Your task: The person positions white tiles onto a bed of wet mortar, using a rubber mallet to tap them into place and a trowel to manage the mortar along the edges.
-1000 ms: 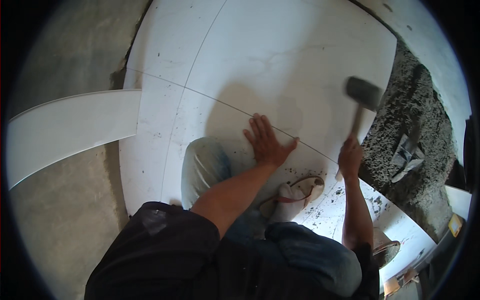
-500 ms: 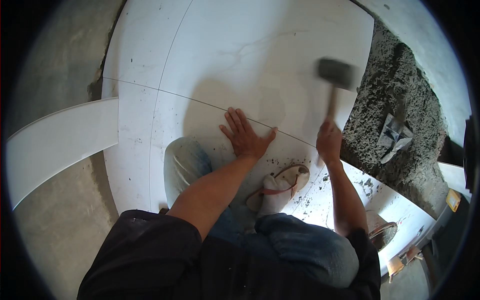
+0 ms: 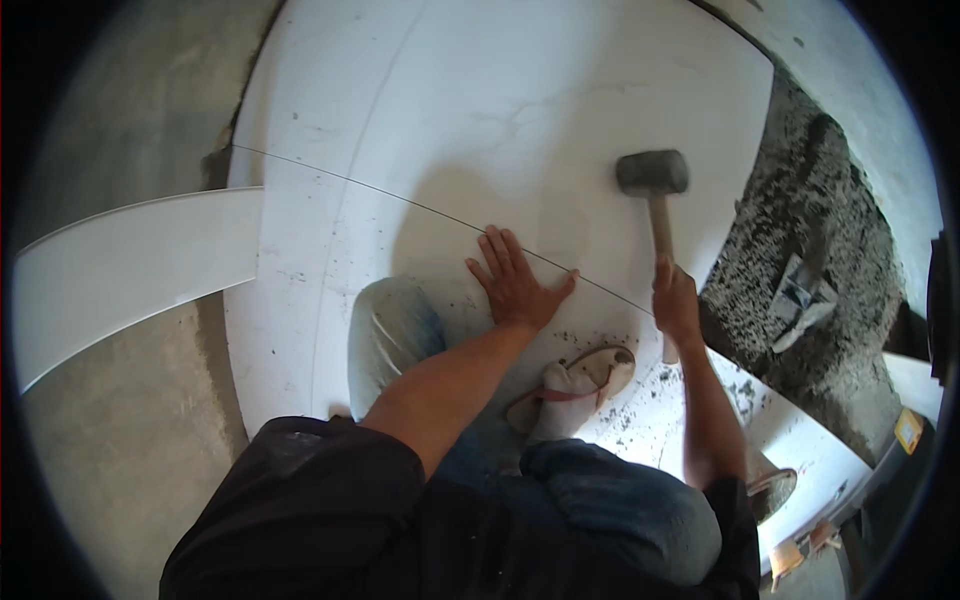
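My right hand (image 3: 677, 303) is wrapped round the wooden handle of a rubber mallet (image 3: 652, 173). Its dark head is over the large white tile (image 3: 560, 90); whether it touches the surface I cannot tell. Flat on the tiles lies my left hand (image 3: 520, 285), fingers spread, fingertips by the thin joint between the far tile and the near tile (image 3: 400, 245). Grey crumbs of mortar are scattered on the near tile, around my sandalled foot (image 3: 575, 390).
Wet grey mortar (image 3: 800, 210) spreads along the right, with a trowel (image 3: 800, 300) lying on it. At the left a white tile strip (image 3: 130, 265) reaches over the bare concrete floor (image 3: 120, 440). A yellow item (image 3: 908, 430) sits at the far right.
The mallet head has shifted slightly left and down against the tile and shows less blur. My left hand keeps its place on the tiles while the whole view has shifted a little.
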`<state>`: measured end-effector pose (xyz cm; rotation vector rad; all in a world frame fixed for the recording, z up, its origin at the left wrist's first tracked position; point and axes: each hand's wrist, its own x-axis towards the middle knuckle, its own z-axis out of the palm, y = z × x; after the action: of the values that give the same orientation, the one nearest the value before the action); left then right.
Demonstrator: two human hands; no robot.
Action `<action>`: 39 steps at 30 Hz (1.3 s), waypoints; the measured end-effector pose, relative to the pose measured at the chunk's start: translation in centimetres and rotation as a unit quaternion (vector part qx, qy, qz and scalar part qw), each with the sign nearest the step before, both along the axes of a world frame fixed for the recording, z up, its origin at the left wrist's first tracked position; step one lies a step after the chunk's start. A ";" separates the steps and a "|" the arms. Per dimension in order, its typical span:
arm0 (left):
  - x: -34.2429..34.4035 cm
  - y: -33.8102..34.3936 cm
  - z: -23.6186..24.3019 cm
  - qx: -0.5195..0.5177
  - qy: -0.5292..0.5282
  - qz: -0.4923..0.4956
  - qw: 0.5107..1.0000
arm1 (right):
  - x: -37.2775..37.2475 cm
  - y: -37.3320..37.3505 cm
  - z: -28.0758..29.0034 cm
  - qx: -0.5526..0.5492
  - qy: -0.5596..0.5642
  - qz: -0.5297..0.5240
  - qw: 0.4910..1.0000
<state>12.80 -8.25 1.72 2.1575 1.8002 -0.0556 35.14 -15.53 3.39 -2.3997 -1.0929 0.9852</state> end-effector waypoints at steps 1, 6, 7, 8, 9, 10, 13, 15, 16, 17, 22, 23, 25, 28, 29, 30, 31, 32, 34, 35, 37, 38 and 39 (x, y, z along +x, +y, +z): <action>0.2 0.1 0.0 0.009 0.004 0.003 1.000 | 0.6 -0.1 0.4 0.131 -0.108 0.067 0.983; -0.3 0.3 0.3 -0.020 -0.002 -0.001 1.000 | -1.6 -0.1 0.2 0.180 -0.017 -0.146 0.973; 0.0 0.2 0.5 -0.013 -0.004 -0.001 1.000 | -0.2 -0.5 -0.1 0.157 -0.031 -0.085 0.983; 0.2 0.0 0.5 -0.012 -0.011 -0.004 1.000 | 0.7 -0.6 -0.4 0.136 -0.043 -0.023 0.990; -0.8 -0.3 0.4 -0.018 -0.006 0.004 1.000 | -0.3 0.6 3.0 0.042 0.110 -0.116 0.986; -1.6 -0.2 0.0 -0.015 0.007 0.015 1.000 | -2.1 1.3 2.5 0.042 0.123 -0.106 0.986; -0.1 -0.2 0.0 0.005 -0.018 -0.012 1.000 | -1.0 -0.1 -0.5 0.167 -0.040 -0.095 0.981; -0.8 0.2 0.2 -0.032 -0.001 0.000 0.999 | -0.7 1.7 2.7 0.085 0.050 -0.101 0.990; -1.3 0.6 0.2 -0.026 0.007 0.008 1.000 | -0.9 2.6 3.6 -0.006 0.138 -0.104 0.985; -1.6 -0.3 0.0 -0.027 -0.001 0.007 1.000 | -1.4 1.8 3.1 -0.018 0.137 -0.103 0.985; -0.1 0.4 -0.2 -0.007 -0.030 0.000 1.000 | 0.6 0.5 -0.6 0.075 0.062 -0.046 0.994; -0.9 0.8 -0.2 0.001 -0.013 0.004 1.000 | 0.0 1.9 1.0 0.067 0.123 -0.095 0.985; -1.6 0.4 -0.2 -0.007 -0.005 0.005 1.000 | -2.9 2.3 3.8 0.099 0.101 -0.181 0.973; 0.3 0.5 0.5 -0.014 -0.027 -0.011 0.999 | 0.2 -1.1 -0.9 0.069 0.046 -0.035 0.996; 0.1 0.6 1.1 -0.050 -0.003 -0.005 0.999 | -0.3 0.3 0.4 0.076 0.051 -0.033 0.995; -0.5 0.7 1.3 -0.086 0.026 0.006 0.996 | -1.4 2.3 3.1 0.041 0.140 -0.096 0.985; -1.9 -0.6 1.0 -0.100 0.038 0.018 0.994 | -2.9 2.4 4.4 -0.017 0.227 -0.155 0.961; -1.6 -0.4 0.4 -0.056 0.015 0.010 0.998 | -2.7 2.1 3.4 -0.014 0.221 -0.158 0.962; -0.3 -0.6 0.3 -0.017 -0.016 -0.010 1.000 | -1.4 -0.3 0.0 0.080 0.035 -0.108 0.990; 0.0 -0.1 0.6 -0.035 -0.012 -0.015 0.999 | 0.0 -0.6 -0.1 0.073 0.007 -0.043 0.996; -1.4 0.1 0.6 -0.054 0.017 0.002 0.998 | -2.1 2.2 3.8 -0.007 0.133 -0.105 0.985; -1.9 -0.6 0.6 -0.054 0.017 0.004 0.998 | -3.2 2.4 4.5 -0.014 0.178 -0.172 0.969; -1.2 -0.3 0.7 -0.042 0.010 -0.003 0.999 | -2.3 1.5 3.1 -0.010 0.173 -0.177 0.969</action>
<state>11.57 -8.51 2.44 2.1111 1.7710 -0.1515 32.80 -14.02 6.51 -2.2156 -0.5123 1.2218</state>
